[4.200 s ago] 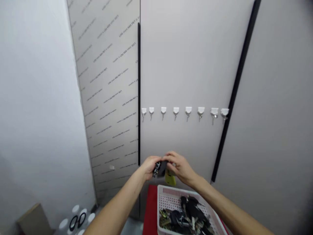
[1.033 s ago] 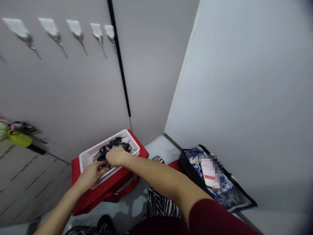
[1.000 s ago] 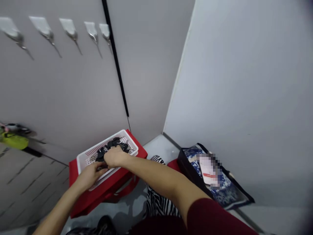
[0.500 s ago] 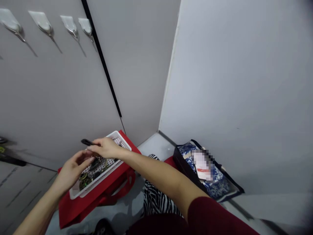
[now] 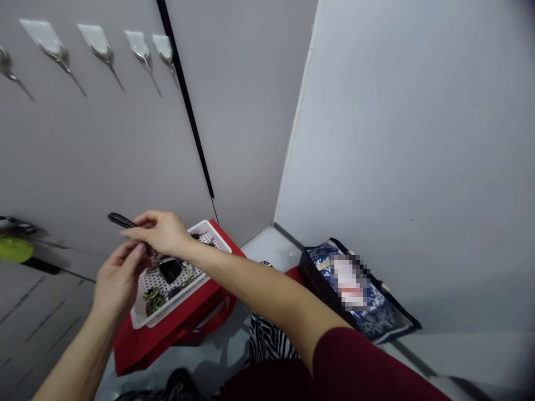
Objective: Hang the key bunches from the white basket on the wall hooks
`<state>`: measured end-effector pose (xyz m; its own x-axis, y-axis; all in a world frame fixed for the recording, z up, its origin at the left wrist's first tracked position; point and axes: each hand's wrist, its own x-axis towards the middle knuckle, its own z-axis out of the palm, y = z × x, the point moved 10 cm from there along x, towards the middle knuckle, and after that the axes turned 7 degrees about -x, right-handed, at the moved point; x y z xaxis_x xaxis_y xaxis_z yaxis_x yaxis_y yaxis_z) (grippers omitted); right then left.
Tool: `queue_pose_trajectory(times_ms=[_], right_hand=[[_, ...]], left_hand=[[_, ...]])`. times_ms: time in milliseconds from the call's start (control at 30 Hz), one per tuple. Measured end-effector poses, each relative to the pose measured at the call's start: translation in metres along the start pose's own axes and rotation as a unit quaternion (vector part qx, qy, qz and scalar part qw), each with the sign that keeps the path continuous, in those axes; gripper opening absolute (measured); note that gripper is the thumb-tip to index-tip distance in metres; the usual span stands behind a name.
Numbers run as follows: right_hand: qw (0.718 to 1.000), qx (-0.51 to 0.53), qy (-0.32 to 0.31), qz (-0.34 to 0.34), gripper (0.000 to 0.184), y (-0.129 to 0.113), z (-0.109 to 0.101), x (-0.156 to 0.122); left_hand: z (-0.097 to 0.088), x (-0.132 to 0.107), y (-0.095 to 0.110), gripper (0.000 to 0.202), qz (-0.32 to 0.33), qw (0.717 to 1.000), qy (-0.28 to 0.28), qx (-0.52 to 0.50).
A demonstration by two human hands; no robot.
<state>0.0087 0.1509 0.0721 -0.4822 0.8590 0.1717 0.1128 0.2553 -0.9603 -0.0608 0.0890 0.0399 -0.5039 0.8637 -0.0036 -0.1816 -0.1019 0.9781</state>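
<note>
My right hand (image 5: 161,231) pinches a black looped strap (image 5: 121,220) whose end sticks out to the left. Close below it, the fingers of my left hand (image 5: 119,275) are closed on small metal parts of what looks like a keychain. A dark glossy fob-like piece (image 5: 170,270) shows under my hands; whether it hangs from the strap I cannot tell. Both hands are over a white perforated basket (image 5: 137,320), which has keys and small metal pieces in it, and a greenish coiled bunch (image 5: 154,301) at its near end. My fingers partly hide the held parts.
The basket rests on a red fabric bag (image 5: 129,356) with handles. A blue-and-white patterned bag (image 5: 376,323) stands at the right wall, a blurred-out item on it. White adhesive hooks (image 5: 96,42) line the grey panel. Something yellow-green (image 5: 15,249) hangs at far left.
Both hands have risen slightly and moved left, carrying the black strap off the basket's contents. More of the basket and the dark glossy piece now shows. The view has shifted a little.
</note>
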Motion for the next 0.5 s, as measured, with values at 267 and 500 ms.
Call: queue_pose_trajectory(times_ms=[267,500], right_hand=[[0.993,0.075,-0.043,-0.076,0.021,-0.050,0.035,0.044],[0.988,0.073,-0.014,-0.135,0.016,-0.127,0.065,0.087]], left_hand=[[-0.032,0.021,0.063,0.021,0.088,0.994,0.056,0.022],[-0.067,0.059,0.134,0.038,0.194,0.976,0.075,0.062]])
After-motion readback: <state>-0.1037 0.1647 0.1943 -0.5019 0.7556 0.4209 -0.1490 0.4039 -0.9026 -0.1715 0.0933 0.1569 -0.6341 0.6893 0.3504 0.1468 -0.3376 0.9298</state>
